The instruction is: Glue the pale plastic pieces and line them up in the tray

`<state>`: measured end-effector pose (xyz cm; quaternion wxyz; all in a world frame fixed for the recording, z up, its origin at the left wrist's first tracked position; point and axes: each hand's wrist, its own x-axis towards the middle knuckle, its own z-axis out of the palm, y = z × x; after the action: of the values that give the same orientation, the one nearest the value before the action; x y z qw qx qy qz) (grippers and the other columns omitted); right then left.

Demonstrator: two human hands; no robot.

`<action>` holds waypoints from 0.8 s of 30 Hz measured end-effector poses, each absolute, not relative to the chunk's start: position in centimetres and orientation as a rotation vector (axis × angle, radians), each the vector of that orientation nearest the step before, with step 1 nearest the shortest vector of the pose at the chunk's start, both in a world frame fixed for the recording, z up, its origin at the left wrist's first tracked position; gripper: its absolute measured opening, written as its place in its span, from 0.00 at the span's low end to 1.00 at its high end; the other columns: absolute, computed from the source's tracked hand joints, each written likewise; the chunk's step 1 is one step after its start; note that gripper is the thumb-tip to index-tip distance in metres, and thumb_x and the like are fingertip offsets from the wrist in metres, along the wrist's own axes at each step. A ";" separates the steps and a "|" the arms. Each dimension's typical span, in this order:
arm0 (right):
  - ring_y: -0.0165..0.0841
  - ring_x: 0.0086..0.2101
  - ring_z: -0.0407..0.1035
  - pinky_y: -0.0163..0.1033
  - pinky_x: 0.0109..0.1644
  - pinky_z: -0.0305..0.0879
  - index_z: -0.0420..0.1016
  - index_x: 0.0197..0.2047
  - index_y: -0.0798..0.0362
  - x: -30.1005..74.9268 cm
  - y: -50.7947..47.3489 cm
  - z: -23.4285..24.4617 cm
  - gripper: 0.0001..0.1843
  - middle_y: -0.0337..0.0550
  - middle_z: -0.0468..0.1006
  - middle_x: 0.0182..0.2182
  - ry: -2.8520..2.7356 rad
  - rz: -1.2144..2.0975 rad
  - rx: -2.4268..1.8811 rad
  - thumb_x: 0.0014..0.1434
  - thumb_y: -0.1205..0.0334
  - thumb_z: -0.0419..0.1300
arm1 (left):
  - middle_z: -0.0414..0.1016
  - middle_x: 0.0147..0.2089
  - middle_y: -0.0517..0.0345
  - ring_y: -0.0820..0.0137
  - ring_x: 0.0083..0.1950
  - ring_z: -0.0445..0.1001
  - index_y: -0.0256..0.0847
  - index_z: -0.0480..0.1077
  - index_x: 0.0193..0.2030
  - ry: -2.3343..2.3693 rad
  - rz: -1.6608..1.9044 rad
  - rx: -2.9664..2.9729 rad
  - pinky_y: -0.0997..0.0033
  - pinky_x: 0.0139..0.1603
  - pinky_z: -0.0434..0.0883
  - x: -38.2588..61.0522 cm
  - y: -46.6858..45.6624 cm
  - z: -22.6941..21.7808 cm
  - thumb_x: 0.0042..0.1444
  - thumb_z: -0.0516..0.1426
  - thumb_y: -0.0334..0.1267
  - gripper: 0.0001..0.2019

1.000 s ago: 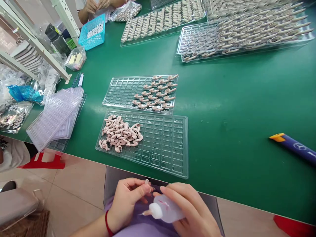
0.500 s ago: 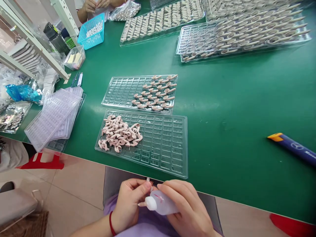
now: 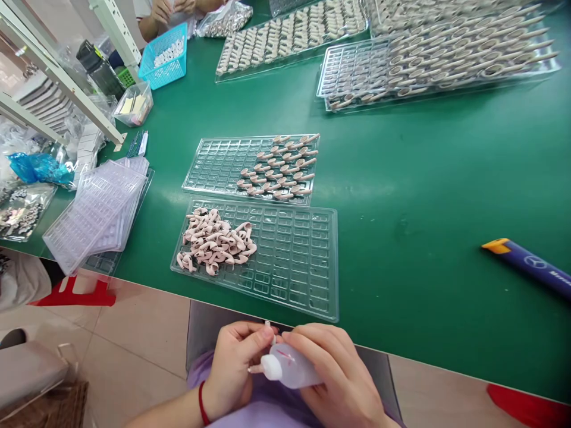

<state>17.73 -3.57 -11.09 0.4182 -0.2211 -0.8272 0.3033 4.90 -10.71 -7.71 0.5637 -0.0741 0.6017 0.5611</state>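
Both my hands are low at the table's near edge, over my lap. My right hand (image 3: 339, 374) is wrapped round a small translucent squeeze bottle (image 3: 288, 368) with a white cap, its nozzle pointing left. My left hand (image 3: 234, 362) pinches a tiny pale part at the nozzle tip; the part is too small to name. Just beyond them lies a clear plastic grid tray (image 3: 294, 261) with a heap of pink parts (image 3: 216, 241) on its left end. Behind it a second clear tray (image 3: 214, 166) holds several pink parts (image 3: 281, 169) laid in rows on its right side.
A stack of clear trays (image 3: 96, 211) sits at the left edge of the green table. Filled trays (image 3: 428, 56) line the far side. A blue and yellow tool (image 3: 530, 264) lies at the right. Another person's hands (image 3: 167, 9) work near a blue basket (image 3: 167, 56) at the far left.
The bottle and my right hand have shifted slightly left toward my left hand, so the nozzle now meets the pinched part. Nothing on the table has moved.
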 end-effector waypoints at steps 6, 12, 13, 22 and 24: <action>0.34 0.35 0.72 0.40 0.40 0.70 0.73 0.46 0.53 17.4 -3.6 -10.9 0.17 0.45 0.78 0.35 -2.078 0.741 -0.579 0.57 0.80 0.55 | 0.72 0.22 0.56 0.79 0.22 0.61 0.32 0.78 0.23 1.412 1.330 -0.195 0.77 0.23 0.55 4.9 -10.5 -7.9 0.31 0.75 0.49 0.21; 0.32 0.33 0.73 0.37 0.37 0.72 0.73 0.46 0.51 18.0 -2.7 -10.0 0.16 0.44 0.78 0.33 -2.072 0.803 -0.519 0.58 0.78 0.55 | 0.74 0.23 0.56 0.75 0.24 0.65 0.35 0.81 0.27 1.488 1.193 0.145 0.76 0.25 0.62 3.4 -11.1 -7.5 0.38 0.72 0.49 0.18; 0.32 0.32 0.73 0.36 0.35 0.72 0.72 0.46 0.51 18.4 -2.2 -9.8 0.16 0.44 0.78 0.33 -2.057 0.877 -0.487 0.58 0.76 0.56 | 0.75 0.25 0.55 0.74 0.25 0.67 0.36 0.81 0.27 1.531 1.141 0.275 0.75 0.27 0.64 2.8 -11.2 -7.0 0.39 0.72 0.47 0.16; 0.33 0.31 0.70 0.38 0.36 0.70 0.72 0.43 0.47 20.9 2.0 -9.5 0.13 0.41 0.75 0.34 -1.744 0.827 -0.931 0.55 0.63 0.68 | 0.80 0.30 0.57 0.71 0.33 0.76 0.43 0.82 0.32 1.845 1.006 1.685 0.73 0.38 0.73 -6.3 -1.9 -0.8 0.51 0.66 0.27 0.06; 0.33 0.31 0.69 0.38 0.35 0.69 0.72 0.42 0.47 20.6 2.1 -9.9 0.12 0.41 0.74 0.33 -1.708 0.830 -0.991 0.55 0.60 0.68 | 0.81 0.34 0.57 0.70 0.36 0.77 0.42 0.82 0.36 2.010 0.942 1.790 0.72 0.40 0.74 -8.8 2.9 -0.6 0.50 0.66 0.27 0.08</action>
<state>20.61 2.14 -9.89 0.4794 -0.4061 -0.6998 0.3400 -8.83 2.86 -0.55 0.1446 0.6211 0.6974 0.3271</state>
